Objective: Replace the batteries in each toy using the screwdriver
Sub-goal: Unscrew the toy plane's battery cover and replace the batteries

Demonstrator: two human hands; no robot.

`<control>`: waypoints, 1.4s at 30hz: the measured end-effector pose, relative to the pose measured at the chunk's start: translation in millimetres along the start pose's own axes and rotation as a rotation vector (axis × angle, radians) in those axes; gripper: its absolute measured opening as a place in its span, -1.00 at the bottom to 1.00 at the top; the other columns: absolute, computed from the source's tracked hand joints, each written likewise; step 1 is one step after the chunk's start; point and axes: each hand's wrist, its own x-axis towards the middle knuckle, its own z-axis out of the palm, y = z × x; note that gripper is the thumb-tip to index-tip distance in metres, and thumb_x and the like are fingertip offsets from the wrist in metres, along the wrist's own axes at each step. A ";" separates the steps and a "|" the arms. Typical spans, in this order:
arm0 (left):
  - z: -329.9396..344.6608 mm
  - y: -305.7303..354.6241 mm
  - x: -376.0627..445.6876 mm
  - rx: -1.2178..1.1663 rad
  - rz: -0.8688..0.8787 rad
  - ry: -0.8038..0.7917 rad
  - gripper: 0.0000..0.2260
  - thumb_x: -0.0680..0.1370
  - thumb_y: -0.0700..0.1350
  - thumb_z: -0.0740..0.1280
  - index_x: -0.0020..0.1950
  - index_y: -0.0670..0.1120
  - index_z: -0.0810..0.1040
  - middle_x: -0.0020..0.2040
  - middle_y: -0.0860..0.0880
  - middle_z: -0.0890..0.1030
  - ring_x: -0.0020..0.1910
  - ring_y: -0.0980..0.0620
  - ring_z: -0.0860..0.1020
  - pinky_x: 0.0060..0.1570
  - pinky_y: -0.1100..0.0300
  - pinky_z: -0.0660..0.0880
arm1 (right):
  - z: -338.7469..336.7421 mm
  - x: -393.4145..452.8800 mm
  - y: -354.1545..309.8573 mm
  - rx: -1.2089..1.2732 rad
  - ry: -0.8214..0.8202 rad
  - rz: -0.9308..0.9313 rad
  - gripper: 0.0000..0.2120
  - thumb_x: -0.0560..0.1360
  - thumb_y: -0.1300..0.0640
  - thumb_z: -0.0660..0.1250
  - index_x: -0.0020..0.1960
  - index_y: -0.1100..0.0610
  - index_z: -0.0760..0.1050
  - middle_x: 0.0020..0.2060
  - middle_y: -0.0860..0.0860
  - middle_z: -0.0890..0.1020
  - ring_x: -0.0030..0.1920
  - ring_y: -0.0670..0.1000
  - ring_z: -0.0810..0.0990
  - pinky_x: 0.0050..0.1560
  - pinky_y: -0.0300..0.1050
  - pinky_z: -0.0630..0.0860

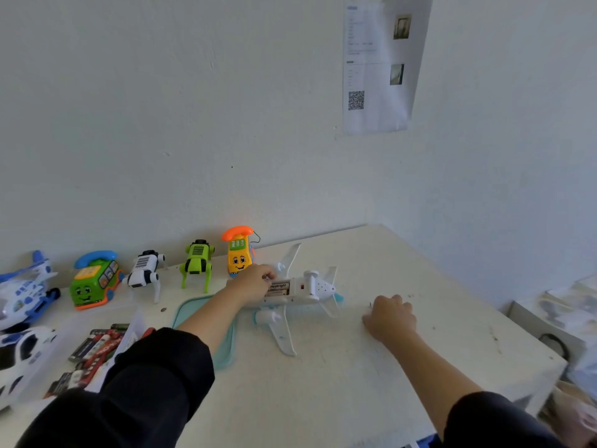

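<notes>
Black sleeves (155,376) cover both upper arms closest to the lens, two of them, each pushed up above a bare forearm; beyond them on the white table (323,399) lies one white plastic toy airplane (300,292), belly up, its battery bay open with batteries (277,287) showing inside, one labelled; the count of cells in the bay I cannot tell. At the airplane's left end the left hand (253,282) rests with fingers curled over the bay's edge, touching the batteries, wrist bent down from a forearm reaching straight ahead. Right of the airplane, apart from it, the right hand (391,315) sits knuckles up on the table, fingers curled under; whether they hold anything I cannot tell. Partly under the airplane's left side lies one teal tray (193,305). Left of the airplane, along the wall, stand five toys: one yellow phone (239,253), one green robot dog (197,263), one white robot dog (145,273), one green phone (93,281), one blue-and-white helicopter (26,289). Nearer, left of the tray, packs of spare batteries (93,350) lie in a clear bin.
</notes>
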 end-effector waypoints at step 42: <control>-5.4 9.1 -52.4 -0.822 -0.250 0.478 -0.86 0.58 -0.26 0.19 -0.13 -0.05 0.42 -0.04 -0.15 0.59 -0.41 0.04 0.55 -0.49 0.27 0.44 | 72.3 -15.4 -86.1 0.537 0.487 -0.437 -0.73 0.47 0.13 0.39 0.17 0.01 0.57 0.38 0.28 0.32 0.41 0.34 0.20 0.32 0.25 0.21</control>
